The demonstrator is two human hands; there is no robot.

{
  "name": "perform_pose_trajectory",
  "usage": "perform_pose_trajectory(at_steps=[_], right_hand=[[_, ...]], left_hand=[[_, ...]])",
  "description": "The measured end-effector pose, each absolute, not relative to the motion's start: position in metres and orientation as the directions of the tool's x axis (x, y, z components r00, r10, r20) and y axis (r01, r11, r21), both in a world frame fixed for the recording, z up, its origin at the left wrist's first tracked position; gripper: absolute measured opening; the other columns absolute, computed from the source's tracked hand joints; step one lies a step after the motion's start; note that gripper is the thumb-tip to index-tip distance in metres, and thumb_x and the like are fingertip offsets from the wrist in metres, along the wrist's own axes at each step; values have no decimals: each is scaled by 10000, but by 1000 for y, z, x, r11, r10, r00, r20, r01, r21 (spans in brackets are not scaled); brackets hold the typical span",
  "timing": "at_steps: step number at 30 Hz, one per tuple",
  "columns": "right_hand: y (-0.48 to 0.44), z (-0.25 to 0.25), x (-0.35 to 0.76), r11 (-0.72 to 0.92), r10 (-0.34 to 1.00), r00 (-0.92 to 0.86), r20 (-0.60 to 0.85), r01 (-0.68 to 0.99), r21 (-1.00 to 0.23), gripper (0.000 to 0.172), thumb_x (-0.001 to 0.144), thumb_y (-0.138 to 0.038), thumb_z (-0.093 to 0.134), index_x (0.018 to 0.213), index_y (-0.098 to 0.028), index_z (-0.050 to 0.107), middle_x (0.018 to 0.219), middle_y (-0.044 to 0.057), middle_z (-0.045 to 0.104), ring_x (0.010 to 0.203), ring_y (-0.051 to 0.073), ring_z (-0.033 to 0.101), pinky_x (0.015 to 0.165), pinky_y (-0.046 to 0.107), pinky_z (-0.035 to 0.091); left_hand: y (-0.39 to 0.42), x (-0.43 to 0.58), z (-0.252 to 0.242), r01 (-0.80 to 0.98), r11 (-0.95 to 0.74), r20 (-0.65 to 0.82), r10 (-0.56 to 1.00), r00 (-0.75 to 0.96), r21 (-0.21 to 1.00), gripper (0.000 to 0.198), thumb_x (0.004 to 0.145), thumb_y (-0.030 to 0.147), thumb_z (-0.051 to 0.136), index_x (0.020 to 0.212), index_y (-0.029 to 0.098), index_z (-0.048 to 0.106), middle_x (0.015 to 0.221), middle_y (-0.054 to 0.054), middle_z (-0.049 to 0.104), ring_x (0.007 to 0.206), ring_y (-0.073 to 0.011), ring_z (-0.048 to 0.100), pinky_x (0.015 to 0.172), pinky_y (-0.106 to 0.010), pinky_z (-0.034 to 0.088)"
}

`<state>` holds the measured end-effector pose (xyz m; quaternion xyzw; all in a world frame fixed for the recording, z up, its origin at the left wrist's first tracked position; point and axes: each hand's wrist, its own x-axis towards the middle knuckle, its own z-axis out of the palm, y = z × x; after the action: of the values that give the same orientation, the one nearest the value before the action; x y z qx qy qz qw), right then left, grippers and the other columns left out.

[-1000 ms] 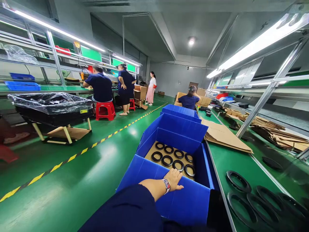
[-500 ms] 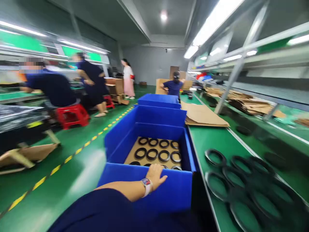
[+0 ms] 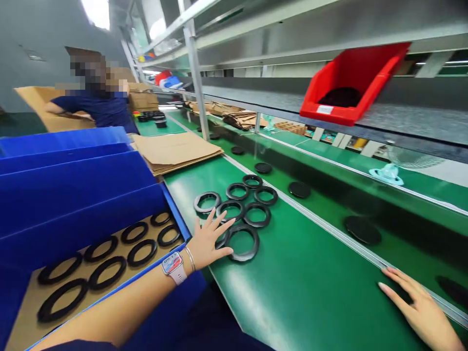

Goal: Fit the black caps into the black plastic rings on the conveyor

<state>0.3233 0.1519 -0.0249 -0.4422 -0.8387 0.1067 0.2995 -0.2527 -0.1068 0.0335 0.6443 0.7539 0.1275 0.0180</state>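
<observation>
My left hand (image 3: 209, 240) is open, fingers spread, over the near edge of a cluster of several black rubber rings (image 3: 244, 210) lying on the green bench top (image 3: 303, 282). Its fingertips touch the nearest, largest ring (image 3: 241, 243). A watch sits on that wrist. My right hand (image 3: 420, 307) lies flat and open on the bench at the lower right, beside the metal rail. To the left stands a blue corrugated box (image 3: 73, 195) with more black rings (image 3: 106, 253) laid in rows on a cardboard sheet.
Flat cardboard sheets (image 3: 175, 148) are stacked behind the rings. Black discs (image 3: 299, 189) lie on the conveyor lane past the rail. A red bin (image 3: 347, 83) sits tilted on the shelf above. Another person (image 3: 98, 105) in dark blue works further down the line.
My view swung right from the aisle to the bench. My left hand left the blue box's edge and reached over to the rings on the bench. My right hand came into view.
</observation>
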Motion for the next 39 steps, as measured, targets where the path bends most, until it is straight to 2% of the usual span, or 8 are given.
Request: perform_pose_trajectory(at_steps=[8,12,15,20,23,26,32,39], right_hand=[[148,-22,318,500,862,-374,342,735,-458,709,903,-850,460,1199,-254,703,1342,92,560,1259,393,487,982,603,517],[150,-28,323,499,862,-372,344,738,-454,671,923,-841,462,1240,-292,680,1369,59,543,1265,377,480,945,604,537],[152,-34,326,507,858,-378,348,727,-462,635,922,-839,481,1252,-328,668,1378,31,536,1267,375,478,920,620,546],[154,-31,324,497,866,-363,344,705,-506,681,896,-874,486,1195,-302,702,1343,62,562,1259,404,477,1035,687,434],[149,-22,313,484,873,-329,361,682,-548,677,921,-843,491,1251,-280,671,1366,81,544,1284,399,453,1092,670,380],[137,-8,291,545,838,-382,390,630,-553,623,1014,-738,432,1439,-291,524,1500,65,404,1389,362,327,1171,634,266],[115,13,245,662,705,-668,240,497,-561,571,1088,-637,369,1579,-351,317,1620,-7,106,1474,328,34,1206,600,107],[115,9,255,657,697,-679,230,475,-586,568,1078,-631,405,1576,-376,312,1618,-16,121,1473,336,32,1190,636,114]], left_hand=[[-83,-194,29,981,-74,22,997,71,180,895,739,779,634,1520,500,297,1665,-62,182,1490,-509,129,1046,-845,157],[-91,-140,35,901,-311,-25,943,333,302,1012,676,854,616,1544,490,244,1658,-91,195,1483,-525,133,1040,-869,60],[-72,-123,57,806,-409,-17,888,460,429,975,744,820,591,1562,470,192,1647,-55,250,1507,-427,183,1126,-785,-20],[31,-179,95,955,-119,168,983,74,273,778,887,651,591,1552,402,275,1655,3,247,1534,-306,134,1215,-635,37],[97,-226,97,966,63,187,976,-112,252,661,968,578,503,1539,283,351,1664,-109,192,1514,-431,57,1098,-794,75],[134,-251,84,958,157,115,975,-188,240,636,953,563,545,1486,226,457,1572,-204,364,1448,-519,182,975,-870,139],[130,-221,50,971,66,83,993,-88,230,609,955,539,543,1504,301,429,1542,-168,426,1443,-485,225,996,-862,58],[56,-119,53,920,-220,-34,969,244,325,721,895,661,559,1534,433,313,1637,-24,296,1517,-360,184,1142,-747,151]])
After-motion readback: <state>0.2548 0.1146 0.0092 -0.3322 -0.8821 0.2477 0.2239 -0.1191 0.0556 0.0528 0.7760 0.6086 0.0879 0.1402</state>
